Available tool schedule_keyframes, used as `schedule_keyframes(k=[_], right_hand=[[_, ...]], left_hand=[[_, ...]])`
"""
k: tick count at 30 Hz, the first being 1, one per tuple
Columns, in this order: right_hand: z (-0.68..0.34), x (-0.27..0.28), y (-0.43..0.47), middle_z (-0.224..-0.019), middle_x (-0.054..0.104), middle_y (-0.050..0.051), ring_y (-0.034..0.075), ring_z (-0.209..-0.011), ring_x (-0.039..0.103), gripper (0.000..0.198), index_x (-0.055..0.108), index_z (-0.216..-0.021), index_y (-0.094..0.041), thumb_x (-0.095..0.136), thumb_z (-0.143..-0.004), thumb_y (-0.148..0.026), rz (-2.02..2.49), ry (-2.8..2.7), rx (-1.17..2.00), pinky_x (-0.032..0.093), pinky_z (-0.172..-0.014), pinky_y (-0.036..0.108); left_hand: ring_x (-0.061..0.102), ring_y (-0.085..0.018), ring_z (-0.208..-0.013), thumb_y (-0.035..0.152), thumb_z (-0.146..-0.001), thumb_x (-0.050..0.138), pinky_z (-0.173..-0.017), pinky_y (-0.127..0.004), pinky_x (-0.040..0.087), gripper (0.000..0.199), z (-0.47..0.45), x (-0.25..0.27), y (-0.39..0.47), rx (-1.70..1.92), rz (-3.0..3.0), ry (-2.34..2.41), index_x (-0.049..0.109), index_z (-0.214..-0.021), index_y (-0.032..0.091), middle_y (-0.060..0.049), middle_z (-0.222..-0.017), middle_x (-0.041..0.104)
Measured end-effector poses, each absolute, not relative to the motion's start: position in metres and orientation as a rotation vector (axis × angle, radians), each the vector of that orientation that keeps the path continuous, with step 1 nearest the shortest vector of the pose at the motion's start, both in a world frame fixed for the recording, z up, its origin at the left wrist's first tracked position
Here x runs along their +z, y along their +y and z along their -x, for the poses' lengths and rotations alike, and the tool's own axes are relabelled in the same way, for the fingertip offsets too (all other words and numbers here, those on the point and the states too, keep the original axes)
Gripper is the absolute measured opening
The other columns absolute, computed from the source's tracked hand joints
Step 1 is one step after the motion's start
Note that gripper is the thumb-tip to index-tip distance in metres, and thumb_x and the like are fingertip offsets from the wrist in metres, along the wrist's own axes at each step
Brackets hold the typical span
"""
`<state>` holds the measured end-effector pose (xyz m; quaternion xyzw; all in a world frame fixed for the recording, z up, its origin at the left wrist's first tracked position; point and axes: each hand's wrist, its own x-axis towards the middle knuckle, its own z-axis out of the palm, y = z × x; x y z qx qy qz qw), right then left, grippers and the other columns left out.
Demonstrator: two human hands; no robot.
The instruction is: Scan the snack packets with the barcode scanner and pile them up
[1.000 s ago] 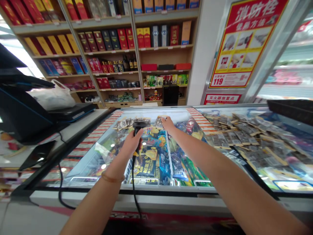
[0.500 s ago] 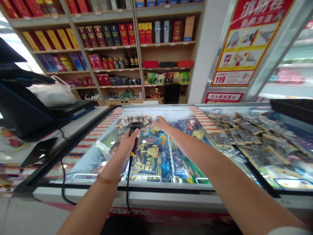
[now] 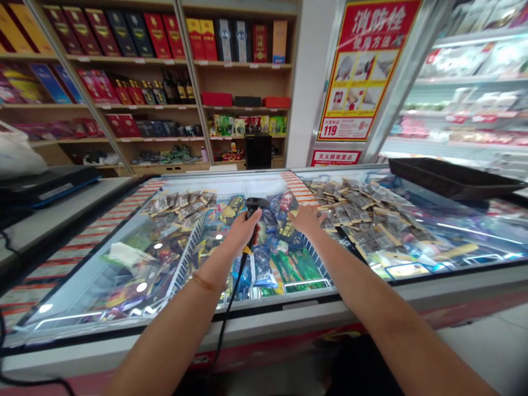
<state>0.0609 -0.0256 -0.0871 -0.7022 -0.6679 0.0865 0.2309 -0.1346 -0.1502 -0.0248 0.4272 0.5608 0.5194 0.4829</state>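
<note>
Barcode scanner [image 3: 256, 203] in the person's left hand [image 3: 244, 227], fingers closed round its handle; rightward of that grip, right hand [image 3: 307, 219] loosely spread, nothing visibly held, beside heaped clear packets [image 3: 359, 208].

Wooden shelving [image 3: 243, 80] is standing along the back, carrying rows of boxes [image 3: 159, 36] and dark bottles [image 3: 169, 88]. A white pillar [image 3: 307, 82] is rising beside it, next to a red-and-yellow poster [image 3: 367, 71] that is hanging above a smaller red sign [image 3: 336, 158]. At far right, brightly lit display shelves [image 3: 445, 81] are glowing. A glass-topped freezer [image 3: 82, 357] is stretching across the foreground, reflecting ceiling light, while pale floor [image 3: 495, 335] is showing at lower right.
</note>
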Motion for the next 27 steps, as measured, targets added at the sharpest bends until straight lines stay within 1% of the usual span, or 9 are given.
schedule_keyframes(k=[5,9,11,15,17,19,21,23,27], right_hand=[[-0.036,-0.097,-0.025,-0.162,0.037,0.02,0.043,-0.156,0.016,0.059,0.055,-0.144,-0.016,0.063,-0.091,-0.041,1.69,-1.974,0.306,0.011,-0.12,0.072],[-0.02,-0.081,-0.014,-0.155,0.048,0.017,0.033,-0.15,0.034,0.054,0.054,-0.144,-0.017,0.057,-0.094,-0.036,1.413,-2.018,0.307,0.027,-0.123,0.053],[-0.024,-0.071,-0.004,-0.145,0.057,0.019,0.035,-0.143,0.044,0.046,0.063,-0.132,-0.015,0.062,-0.091,-0.035,1.412,-1.981,0.304,0.033,-0.119,0.051],[-0.043,-0.064,0.016,-0.109,0.071,0.023,0.048,-0.124,0.058,0.045,0.07,-0.085,-0.016,0.093,-0.058,-0.044,1.667,-1.976,0.493,0.044,-0.103,0.057],[-0.047,-0.066,0.022,-0.097,0.072,0.02,0.047,-0.117,0.062,0.052,0.065,-0.074,-0.019,0.099,-0.043,-0.041,1.685,-2.002,0.556,0.047,-0.099,0.055],[-0.045,-0.071,0.026,-0.091,0.073,0.014,0.042,-0.111,0.066,0.055,0.062,-0.074,-0.021,0.1,-0.038,-0.038,1.577,-1.997,0.6,0.05,-0.096,0.05],[-0.036,-0.075,0.027,-0.086,0.074,0.009,0.034,-0.101,0.069,0.052,0.062,-0.078,-0.022,0.097,-0.044,-0.04,1.406,-1.904,0.713,0.052,-0.092,0.045],[-0.021,-0.079,0.027,-0.085,0.074,0.005,0.028,-0.095,0.07,0.044,0.063,-0.085,-0.022,0.089,-0.06,-0.048,1.193,-1.737,0.896,0.054,-0.089,0.041],[0.005,-0.088,0.023,-0.085,0.074,0.002,0.021,-0.095,0.071,0.039,0.061,-0.092,-0.022,0.068,-0.082,-0.059,0.797,-1.396,1.247,0.056,-0.089,0.039]], left_hand=[[0.049,-0.01,-0.039,0.057,-0.083,0.072,-0.037,-0.021,0.04,0.042,0.132,-0.039,-0.15,1.25,-1.047,1.376,0.051,-0.088,0.021,0.005,-0.056,0.056],[0.048,-0.009,-0.039,0.059,-0.081,0.073,-0.037,-0.021,0.039,0.045,0.144,-0.043,-0.151,1.249,-1.046,1.366,0.051,-0.087,0.021,0.005,-0.055,0.055],[0.048,-0.009,-0.039,0.06,-0.08,0.073,-0.036,-0.021,0.039,0.046,0.149,-0.042,-0.152,1.261,-1.017,1.367,0.051,-0.086,0.021,0.005,-0.055,0.056],[0.048,-0.009,-0.038,0.063,-0.079,0.073,-0.036,-0.02,0.038,0.048,0.153,-0.041,-0.152,1.285,-0.972,1.374,0.05,-0.085,0.021,0.004,-0.055,0.056],[0.047,-0.009,-0.037,0.063,-0.08,0.073,-0.036,-0.02,0.039,0.048,0.152,-0.042,-0.153,1.267,-1.002,1.379,0.05,-0.084,0.021,0.005,-0.055,0.056],[0.047,-0.008,-0.037,0.061,-0.081,0.072,-0.036,-0.021,0.039,0.046,0.151,-0.043,-0.153,1.247,-1.047,1.393,0.049,-0.084,0.021,0.005,-0.056,0.055],[0.047,-0.009,-0.037,0.06,-0.082,0.072,-0.035,-0.021,0.039,0.045,0.15,-0.045,-0.153,1.238,-1.084,1.402,0.049,-0.085,0.022,0.006,-0.056,0.055],[0.048,-0.009,-0.037,0.061,-0.082,0.07,-0.036,-0.021,0.039,0.045,0.149,-0.047,-0.154,1.229,-1.115,1.403,0.048,-0.084,0.022,0.006,-0.056,0.054],[0.047,-0.009,-0.036,0.066,-0.081,0.069,-0.037,-0.022,0.038,0.049,0.148,-0.045,-0.157,1.188,-1.203,1.387,0.048,-0.083,0.022,0.007,-0.055,0.053]])
